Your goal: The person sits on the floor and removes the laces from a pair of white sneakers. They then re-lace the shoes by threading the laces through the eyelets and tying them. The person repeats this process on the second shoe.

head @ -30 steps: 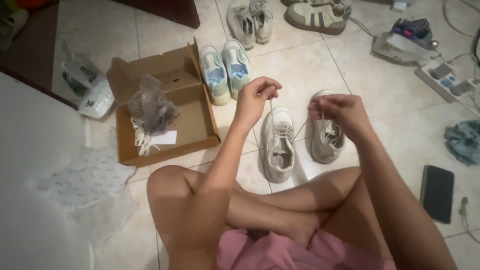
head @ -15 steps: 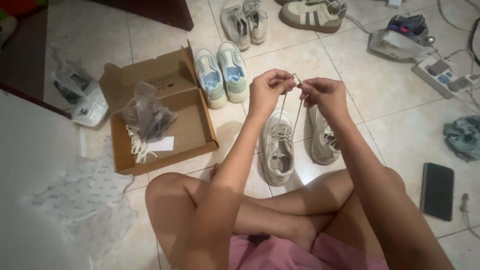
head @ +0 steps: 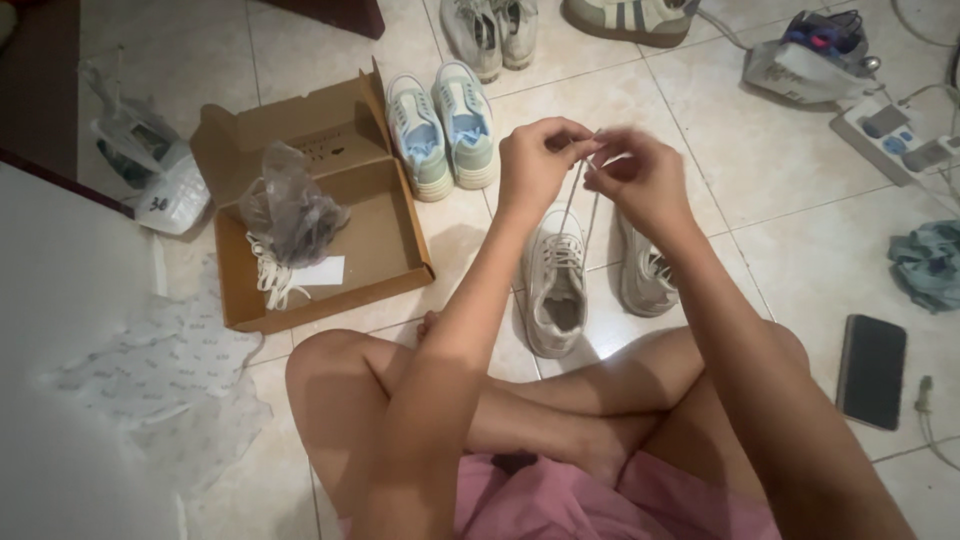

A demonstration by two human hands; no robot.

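White shoelace (head: 578, 205) runs up from the grey sneaker (head: 556, 282) on the tile floor (head: 760, 170); both ends raised above it. Lace looks light, limp, a bit slick; best pinched near the tips. Left hand (head: 538, 165) pinched shut on one end, right hand (head: 640, 180) pinched on the other, knuckles nearly touching. Second grey sneaker (head: 645, 275) just beside; cardboard box (head: 330, 200) off to the left.

Open cardboard box (head: 372, 235), pale blue sneakers (head: 443, 130), black phone (head: 871, 371), power strip (head: 893, 137), crumpled teal cloth (head: 928, 265)
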